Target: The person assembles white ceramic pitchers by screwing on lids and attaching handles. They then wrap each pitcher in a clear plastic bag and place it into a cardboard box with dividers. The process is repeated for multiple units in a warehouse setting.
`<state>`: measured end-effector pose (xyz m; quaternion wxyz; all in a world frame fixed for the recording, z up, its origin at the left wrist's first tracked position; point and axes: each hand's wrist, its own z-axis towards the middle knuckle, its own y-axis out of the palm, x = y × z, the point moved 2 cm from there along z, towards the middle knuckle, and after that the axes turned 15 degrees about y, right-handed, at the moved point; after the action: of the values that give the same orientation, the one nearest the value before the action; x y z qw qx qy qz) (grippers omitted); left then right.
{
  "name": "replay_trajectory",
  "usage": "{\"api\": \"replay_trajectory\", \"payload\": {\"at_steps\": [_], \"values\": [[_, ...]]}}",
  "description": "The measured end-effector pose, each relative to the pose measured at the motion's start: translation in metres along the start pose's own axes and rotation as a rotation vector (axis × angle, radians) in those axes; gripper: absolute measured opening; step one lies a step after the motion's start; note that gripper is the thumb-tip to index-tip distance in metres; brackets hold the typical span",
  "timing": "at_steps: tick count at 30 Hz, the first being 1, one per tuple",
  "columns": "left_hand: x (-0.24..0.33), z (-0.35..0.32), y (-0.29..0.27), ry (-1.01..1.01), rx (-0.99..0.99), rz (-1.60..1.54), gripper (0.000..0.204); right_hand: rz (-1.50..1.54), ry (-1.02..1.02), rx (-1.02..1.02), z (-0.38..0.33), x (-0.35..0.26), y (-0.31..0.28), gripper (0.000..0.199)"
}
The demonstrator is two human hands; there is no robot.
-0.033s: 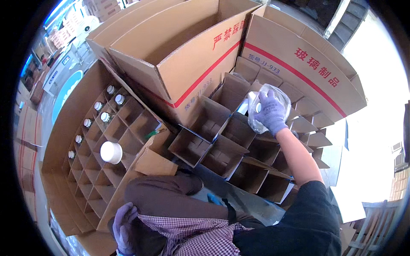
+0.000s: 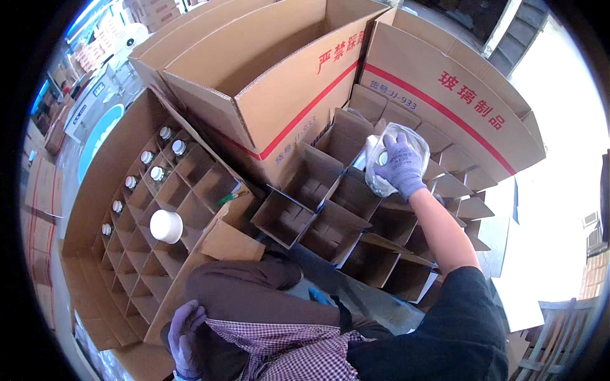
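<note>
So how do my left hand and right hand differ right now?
The right hand grasps a clear plastic bag, while the left hand shows nothing in it. The right hand is stretched out above the cardboard dividers; the left hand is low in the view, by the brown trousers. Both wear purplish gloves.

right hand (image 2: 403, 166) forward, left hand (image 2: 185, 338) low
</note>
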<state>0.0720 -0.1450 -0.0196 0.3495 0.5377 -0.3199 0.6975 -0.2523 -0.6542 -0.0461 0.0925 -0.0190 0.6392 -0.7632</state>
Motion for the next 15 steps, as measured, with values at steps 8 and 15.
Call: {"api": "replay_trajectory", "payload": {"at_steps": [8, 15], "values": [[0.006, -0.013, -0.002, -0.014, 0.002, 0.033, 0.085, 0.394, 0.381, 0.262, 0.003, 0.065, 0.049, 0.043], [0.005, -0.012, -0.019, -0.020, 0.014, 0.110, 0.087, 0.143, 0.265, -0.280, 0.042, 0.040, 0.098, 0.066]]}}
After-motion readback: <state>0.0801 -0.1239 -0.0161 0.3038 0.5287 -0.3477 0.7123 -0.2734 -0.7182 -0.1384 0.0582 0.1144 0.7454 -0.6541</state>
